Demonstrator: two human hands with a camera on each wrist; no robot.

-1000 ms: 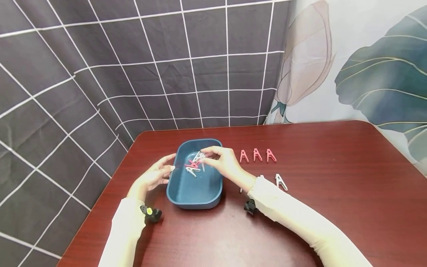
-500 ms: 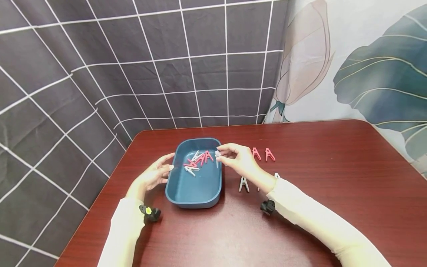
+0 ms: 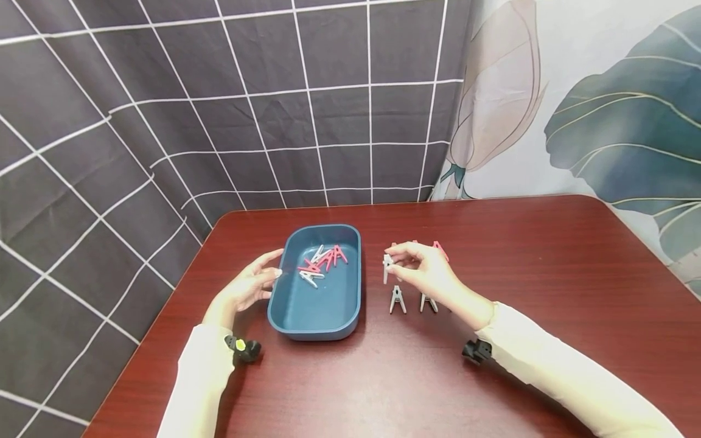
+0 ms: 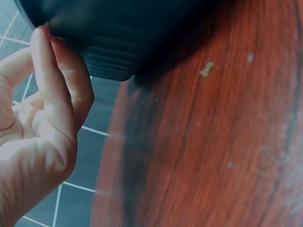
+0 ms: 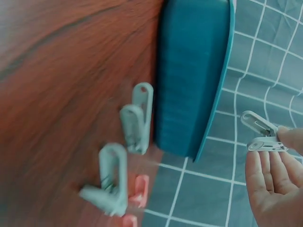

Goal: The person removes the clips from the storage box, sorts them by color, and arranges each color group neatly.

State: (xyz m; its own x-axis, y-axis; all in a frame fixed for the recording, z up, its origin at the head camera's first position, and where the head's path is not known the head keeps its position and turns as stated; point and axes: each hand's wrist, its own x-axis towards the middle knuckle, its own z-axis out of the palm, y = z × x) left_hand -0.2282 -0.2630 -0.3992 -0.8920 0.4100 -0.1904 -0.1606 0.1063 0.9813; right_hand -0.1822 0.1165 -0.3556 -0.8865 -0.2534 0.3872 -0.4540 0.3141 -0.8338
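Note:
My right hand (image 3: 429, 267) pinches a white clothespin (image 3: 386, 269) between thumb and fingertips, above the table to the right of the blue bin (image 3: 313, 313). In the right wrist view, the held clothespin (image 5: 261, 134) hangs with its two legs apart. My left hand (image 3: 247, 287) grips the bin's left side, thumb at the rim and fingers on the outer wall. Several white and pink clothespins (image 3: 320, 260) lie loose inside the bin.
White clothespins (image 3: 397, 299) stand on the red-brown table (image 3: 547, 292) right of the bin. Behind my right hand, pink clothespins (image 3: 440, 250) stand in a row, partly hidden. A grey checked curtain (image 3: 334, 115) hangs at the back and left.
My right hand has moved out of the bin to the right, still pinching the white clothespin. My left hand has stayed on the bin.

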